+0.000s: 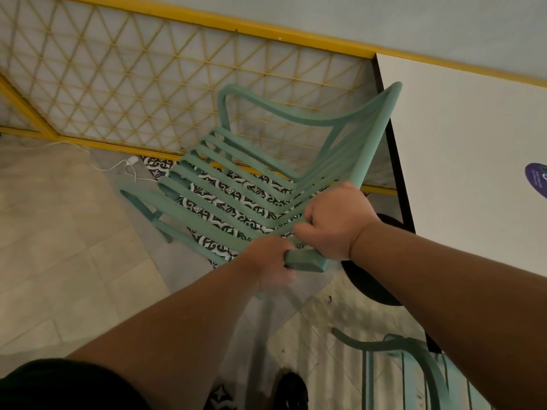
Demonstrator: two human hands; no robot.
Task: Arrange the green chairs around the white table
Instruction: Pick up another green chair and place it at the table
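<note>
Green slatted chair mid-frame, tilted, just beside the white surface at right. Left hand and right hand: fingers clamped round its frame. Second green chair lower right. Yellow lattice fence upper left.

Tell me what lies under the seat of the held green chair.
Between the slats of the green chair, patterned black and white floor tiles show. The slats hide the rest.

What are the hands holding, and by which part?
The left hand and right hand both grip the chair by its near side rail, close together.
</note>
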